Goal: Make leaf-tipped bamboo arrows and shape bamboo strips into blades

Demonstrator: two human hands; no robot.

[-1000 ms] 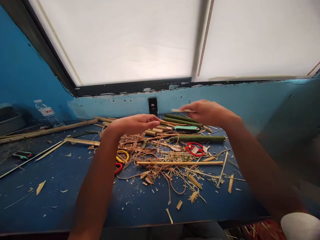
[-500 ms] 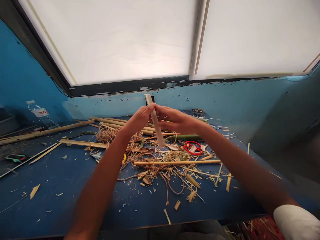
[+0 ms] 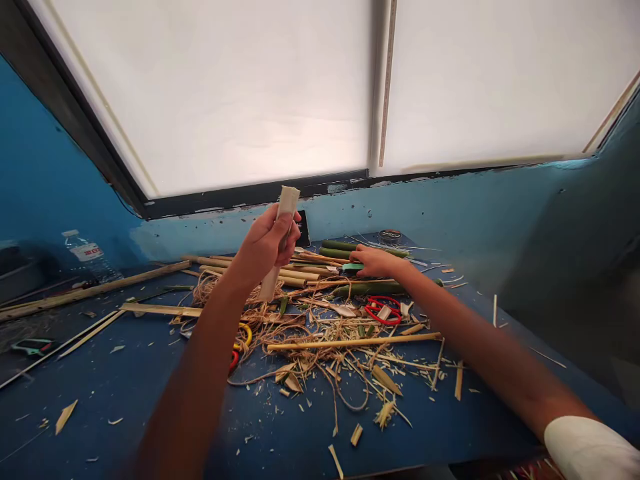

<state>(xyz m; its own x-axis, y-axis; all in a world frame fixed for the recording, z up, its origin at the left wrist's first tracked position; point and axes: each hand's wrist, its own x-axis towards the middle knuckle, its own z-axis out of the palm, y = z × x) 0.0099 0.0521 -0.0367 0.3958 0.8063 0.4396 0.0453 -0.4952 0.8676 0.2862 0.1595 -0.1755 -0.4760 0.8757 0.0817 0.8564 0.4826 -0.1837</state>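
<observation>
Hands [image 3: 273, 241] [image 3: 377, 262] now apart, pale strip [image 3: 289, 200] in left; bottle [image 3: 89, 252] far left.

1. The flat strip [image 3: 269, 285] was pale cream, lighter than the yellow-tan stick [image 3: 350, 343].
2. The cutter [image 3: 352, 267] among the canes was mint green; the cutter at far left [image 3: 35, 347] mixed green with black.
3. The canes at the back [image 3: 295, 275] were straw yellow, the thicker stalks [image 3: 370, 289] deep green.
4. The twine [image 3: 210, 288] was reddish tan.
5. Scissor handles showed plain red [image 3: 383, 311], yellow [image 3: 245, 335] and, below that, red [image 3: 234, 360].
6. The tabletop [image 3: 125, 400] was dark blue, flecked with pale shavings [image 3: 385, 413].
7. The wall [image 3: 425, 207] was light blue, the window frame [image 3: 225, 202] black with whitish patches.
8. The bottle label [image 3: 86, 252] was white with red print.
9. The sleeve [image 3: 590, 447] was white.
</observation>
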